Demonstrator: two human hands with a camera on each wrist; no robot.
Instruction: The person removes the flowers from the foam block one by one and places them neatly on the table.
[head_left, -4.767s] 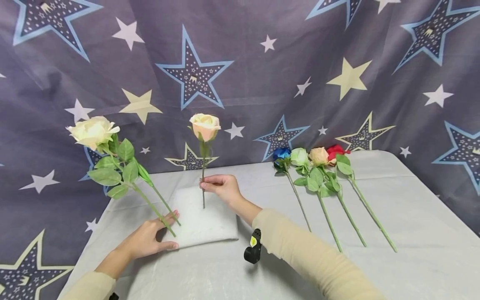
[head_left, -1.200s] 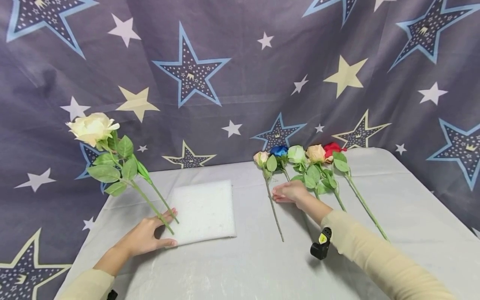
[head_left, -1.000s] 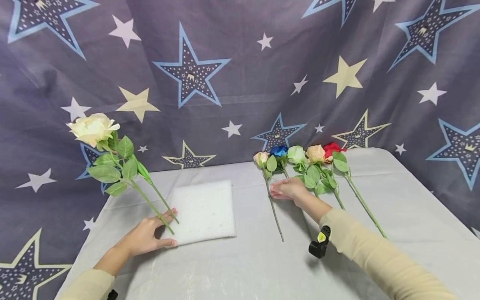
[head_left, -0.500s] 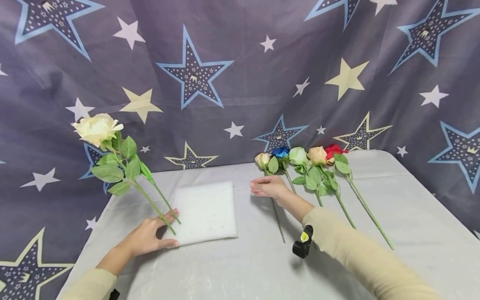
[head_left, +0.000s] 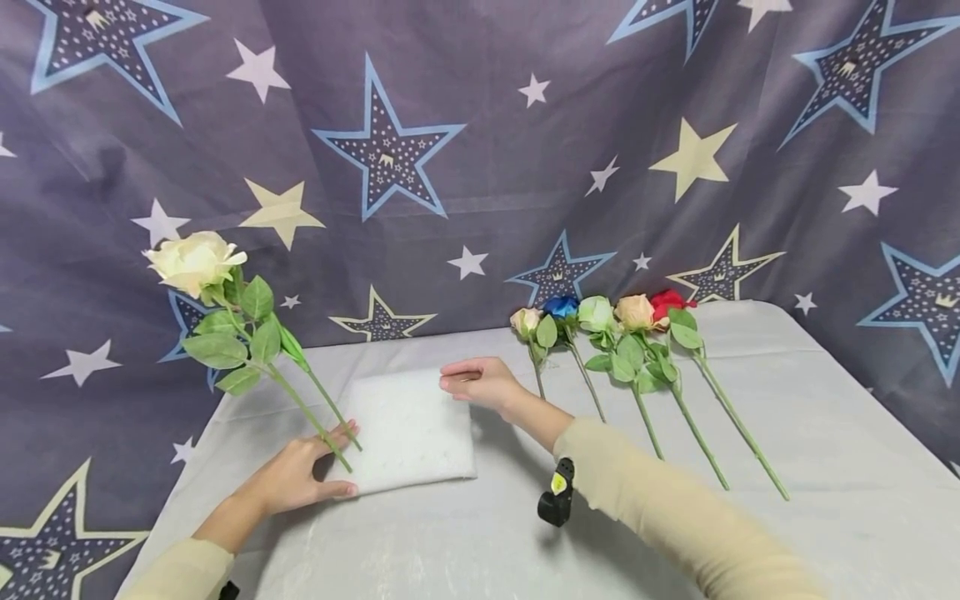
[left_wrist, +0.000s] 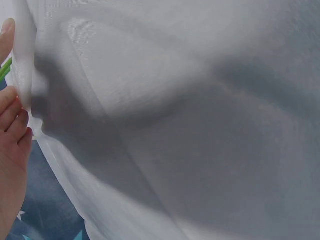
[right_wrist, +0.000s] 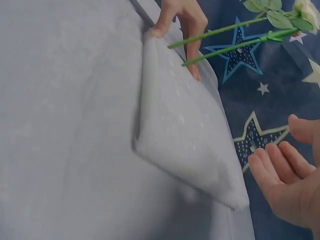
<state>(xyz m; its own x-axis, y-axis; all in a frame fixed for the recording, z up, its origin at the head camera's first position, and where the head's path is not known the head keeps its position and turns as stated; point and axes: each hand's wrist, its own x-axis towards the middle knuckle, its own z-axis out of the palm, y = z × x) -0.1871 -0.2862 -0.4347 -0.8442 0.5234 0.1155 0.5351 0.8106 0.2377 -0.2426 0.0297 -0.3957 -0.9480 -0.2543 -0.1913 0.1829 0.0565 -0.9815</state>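
My left hand (head_left: 288, 479) rests on the left edge of a white foam block (head_left: 412, 433), fingers extended and thumb at the near left corner. Two flowers stand tilted left in the foam beside it: a creamy white rose (head_left: 195, 260), and a green-stemmed flower (head_left: 291, 342) whose head is hidden behind the rose's leaves. My right hand (head_left: 483, 383), fingers loosely bent and holding nothing, is over the foam's far right corner. In the right wrist view this hand (right_wrist: 295, 195) appears apart from the foam (right_wrist: 180, 115).
On the right of the grey-covered table (head_left: 510, 533) lies a row of roses: pale pink (head_left: 527, 320), blue (head_left: 561, 308), light green (head_left: 596, 313), peach (head_left: 635, 311) and red (head_left: 670, 305). Their stems point toward me. A star-patterned curtain (head_left: 495, 167) hangs behind the table.
The pale pink rose, earlier held upright over the foam, now lies at the row's left end. My right hand has let go and moved left to the foam. My left hand stays put.
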